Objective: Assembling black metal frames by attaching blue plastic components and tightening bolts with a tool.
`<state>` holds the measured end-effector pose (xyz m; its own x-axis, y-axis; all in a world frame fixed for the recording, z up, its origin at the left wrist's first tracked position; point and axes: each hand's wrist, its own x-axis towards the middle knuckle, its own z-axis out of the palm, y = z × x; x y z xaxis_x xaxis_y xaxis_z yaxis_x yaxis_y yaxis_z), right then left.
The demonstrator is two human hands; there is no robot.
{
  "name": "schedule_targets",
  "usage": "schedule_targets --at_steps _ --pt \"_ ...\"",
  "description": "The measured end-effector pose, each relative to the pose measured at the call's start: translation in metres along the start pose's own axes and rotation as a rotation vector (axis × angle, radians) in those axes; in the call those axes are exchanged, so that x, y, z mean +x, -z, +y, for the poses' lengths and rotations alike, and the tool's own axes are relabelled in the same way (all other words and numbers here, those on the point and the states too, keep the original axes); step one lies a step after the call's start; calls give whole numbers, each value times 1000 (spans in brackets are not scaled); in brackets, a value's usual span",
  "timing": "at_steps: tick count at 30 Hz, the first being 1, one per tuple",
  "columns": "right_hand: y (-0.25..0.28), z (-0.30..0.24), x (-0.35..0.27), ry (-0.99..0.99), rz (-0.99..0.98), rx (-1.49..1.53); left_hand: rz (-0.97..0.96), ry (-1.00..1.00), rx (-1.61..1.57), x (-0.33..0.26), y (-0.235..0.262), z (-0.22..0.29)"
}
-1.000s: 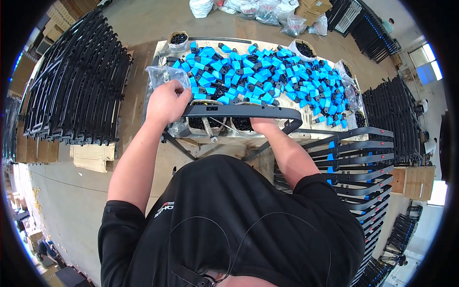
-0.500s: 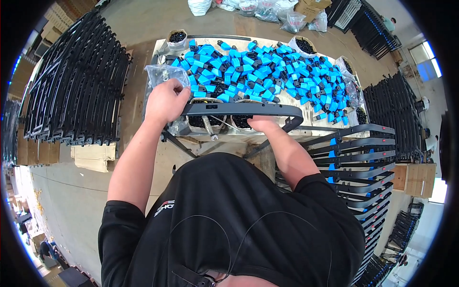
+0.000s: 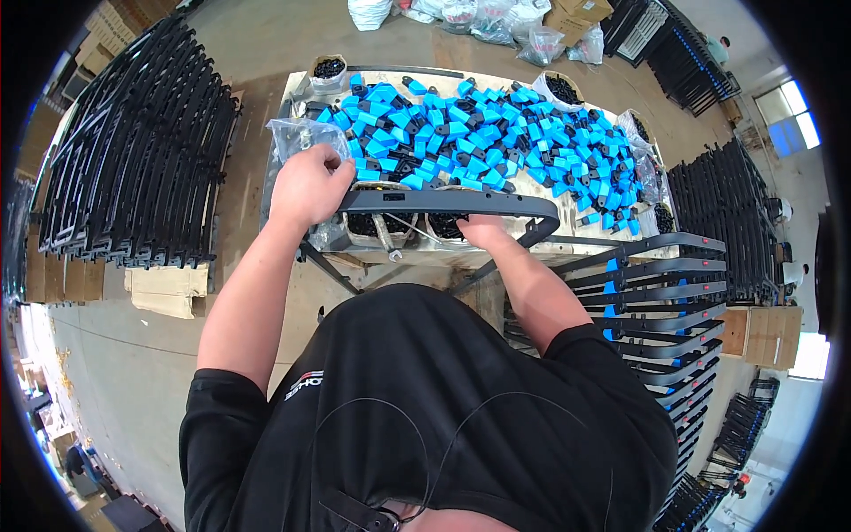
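A: Head view. Where is the black curved bar [image 3: 448,203] lying?

B: Across the near edge of the table [image 3: 292,93], long axis running left to right. Your left hand [image 3: 308,186] is clamping its left end, fingers curled shut, beside the clear plastic bag [image 3: 297,136].

A: And the other?

B: Your right hand [image 3: 483,232] is propping the bar from beneath near its middle; whether it is gripping, I cannot tell. The blue clips [image 3: 496,142] are lying just beyond the bar.
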<state>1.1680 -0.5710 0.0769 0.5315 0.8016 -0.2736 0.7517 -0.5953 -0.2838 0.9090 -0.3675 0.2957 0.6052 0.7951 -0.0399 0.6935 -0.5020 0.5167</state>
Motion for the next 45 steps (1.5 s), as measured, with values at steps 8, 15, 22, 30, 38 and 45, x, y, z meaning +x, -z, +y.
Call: schedule_targets --at_steps 8,15,22,30,38,45 --pt "-7 4 22 33 -32 -64 33 -49 -3 2 -5 -7" --pt "6 8 -6 75 241 366 77 -51 -26 -1 -7 -10" --pt "24 16 -40 -209 -269 2047 53 -21 2 2 -10 -8" --pt "20 21 -55 -305 -462 1987 73 -34 -49 5 -19 -6" --pt "27 23 -83 -258 -552 2037 146 -30 -30 4 -23 -5" --pt "5 37 -104 -116 -472 2008 188 -55 -19 3 -25 -2"
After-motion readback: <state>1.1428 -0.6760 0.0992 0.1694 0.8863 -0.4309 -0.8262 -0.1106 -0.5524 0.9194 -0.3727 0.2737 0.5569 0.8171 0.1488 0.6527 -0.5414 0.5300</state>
